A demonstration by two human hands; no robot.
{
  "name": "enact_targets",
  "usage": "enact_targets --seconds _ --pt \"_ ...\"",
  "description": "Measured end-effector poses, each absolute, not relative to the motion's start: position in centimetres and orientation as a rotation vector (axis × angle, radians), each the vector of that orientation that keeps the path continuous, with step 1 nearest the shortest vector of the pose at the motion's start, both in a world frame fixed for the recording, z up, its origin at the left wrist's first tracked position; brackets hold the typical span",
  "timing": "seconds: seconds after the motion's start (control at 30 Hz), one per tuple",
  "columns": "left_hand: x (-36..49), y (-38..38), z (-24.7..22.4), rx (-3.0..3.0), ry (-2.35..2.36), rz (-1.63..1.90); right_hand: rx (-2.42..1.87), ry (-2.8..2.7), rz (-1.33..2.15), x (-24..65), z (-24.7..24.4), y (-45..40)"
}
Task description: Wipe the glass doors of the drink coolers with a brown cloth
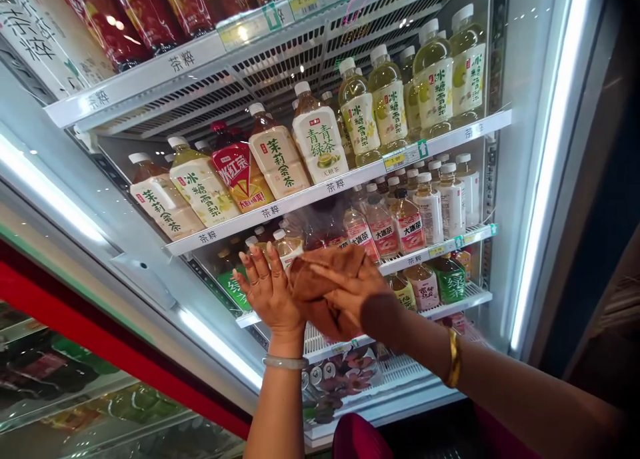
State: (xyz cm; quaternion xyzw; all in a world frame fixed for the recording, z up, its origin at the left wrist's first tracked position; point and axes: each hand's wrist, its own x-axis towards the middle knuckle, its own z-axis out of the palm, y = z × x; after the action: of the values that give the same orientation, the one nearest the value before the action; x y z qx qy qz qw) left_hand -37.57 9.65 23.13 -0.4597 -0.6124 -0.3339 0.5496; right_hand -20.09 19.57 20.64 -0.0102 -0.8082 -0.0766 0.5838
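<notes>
A brown cloth [320, 282] is bunched under my right hand [367, 296], which presses it toward the glass front of a drinks fridge. My right fingers lie along the cloth and partly sink into its folds. Just to the left, my left hand [273, 292] is raised with its palm toward the glass and its fingers spread, holding nothing. Its thumb side is close against the cloth's edge. Whether the left palm fully touches the glass cannot be told. A pale bangle [285, 362] circles the left wrist, and a gold bracelet [453, 358] sits on the right forearm.
Behind the glass, shelves [350, 182] carry rows of bottled drinks, among them a green tea bottle [320, 139] and a red-labelled bottle [240, 169]. Bright light strips [550, 159] run down the fridge sides. A red frame edge [120, 342] crosses the lower left.
</notes>
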Motion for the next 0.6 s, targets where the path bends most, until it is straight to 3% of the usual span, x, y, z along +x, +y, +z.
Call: enact_targets --seconds 0.2,0.43,0.6 --pt "-37.0 9.5 23.1 -1.131 -1.420 -0.830 -0.287 -1.784 -0.085 -21.2 25.9 18.9" --pt "-37.0 9.3 23.0 -1.131 -1.453 -0.849 0.039 -1.866 -0.230 -19.9 18.8 18.8" --pt "-36.5 9.4 23.1 -1.138 -1.425 -0.838 -0.192 -1.768 -0.114 -18.2 20.7 20.2"
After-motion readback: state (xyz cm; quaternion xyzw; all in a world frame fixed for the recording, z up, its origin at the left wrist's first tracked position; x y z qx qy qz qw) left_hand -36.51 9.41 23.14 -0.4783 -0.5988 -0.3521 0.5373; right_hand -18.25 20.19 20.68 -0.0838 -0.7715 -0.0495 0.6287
